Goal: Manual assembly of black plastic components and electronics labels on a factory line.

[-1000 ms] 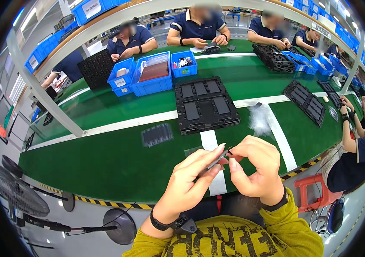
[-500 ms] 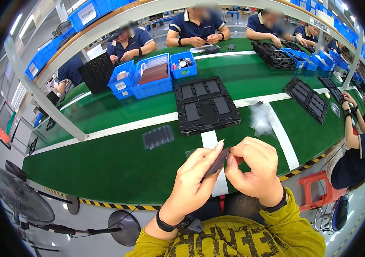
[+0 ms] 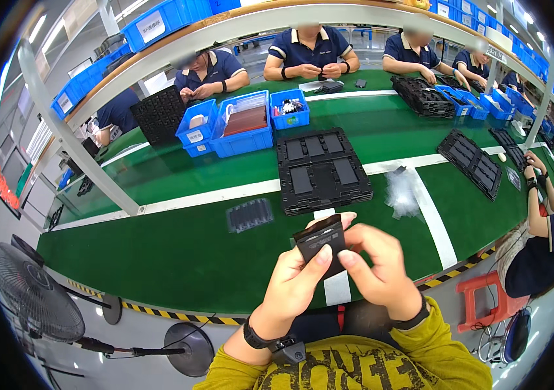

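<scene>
My left hand (image 3: 290,281) holds a flat black rectangular pack (image 3: 322,239) with small pale print on its face, the thumb lying across the front. It looks like a pouch battery, tilted up above the near edge of the green table. My right hand (image 3: 381,268) pinches the pack's right edge, its thumb on the front and fingers partly hidden behind. Just beyond my hands is a stack of black trays (image 3: 317,158) with flat dark rectangular pieces in the pockets. A clear ribbed plastic sheet (image 3: 249,216) rests left of the stack, and crumpled clear film (image 3: 403,195) lies to its right.
Blue bins (image 3: 244,144) stand beyond the trays. Another black tray (image 3: 470,164) lies at the right. Co-workers sit across the table and at the right. A shelf post (image 3: 82,140) rises at the left. A fan (image 3: 36,291) and a red stool (image 3: 488,299) are on the floor.
The black pack has turned from nearly edge-on to show its printed face. My left thumb has come across its front, and my right hand has opened somewhat from its tight pinch, still touching the edge.
</scene>
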A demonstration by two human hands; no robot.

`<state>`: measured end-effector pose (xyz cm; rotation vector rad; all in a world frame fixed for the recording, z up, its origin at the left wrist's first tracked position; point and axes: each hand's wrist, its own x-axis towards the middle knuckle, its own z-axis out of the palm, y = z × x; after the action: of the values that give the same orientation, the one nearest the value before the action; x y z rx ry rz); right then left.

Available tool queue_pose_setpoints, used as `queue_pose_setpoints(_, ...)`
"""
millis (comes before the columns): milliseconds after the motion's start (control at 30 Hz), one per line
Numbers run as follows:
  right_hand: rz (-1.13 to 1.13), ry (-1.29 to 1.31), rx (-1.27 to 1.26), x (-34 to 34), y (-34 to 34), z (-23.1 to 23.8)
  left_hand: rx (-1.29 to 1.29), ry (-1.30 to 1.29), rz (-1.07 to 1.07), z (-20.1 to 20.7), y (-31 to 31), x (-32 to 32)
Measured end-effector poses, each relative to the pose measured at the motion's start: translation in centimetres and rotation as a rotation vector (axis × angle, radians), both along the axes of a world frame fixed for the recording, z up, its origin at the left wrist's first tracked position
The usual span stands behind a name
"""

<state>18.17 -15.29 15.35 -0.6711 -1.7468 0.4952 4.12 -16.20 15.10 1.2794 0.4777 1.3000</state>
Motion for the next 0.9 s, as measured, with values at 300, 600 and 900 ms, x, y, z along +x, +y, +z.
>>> queue_pose_setpoints(300, 0.156, 0.11, -0.272, -0.6, -0.7, -1.5, 0.008, -0.035, -0.111, 1.3, 0.4, -1.8)
queue_pose_setpoints(600, 0.113, 0.048, -0.231, -0.3, -1.3, -0.6, 0.209, 0.253, 0.101, 2.5, 0.4, -2.7)
queue_pose_setpoints(900, 0.084, 0.106, -0.157, -0.2, -1.9, -0.5, 0.752, 0.612, 0.402, 3.5, 1.2, -3.3)
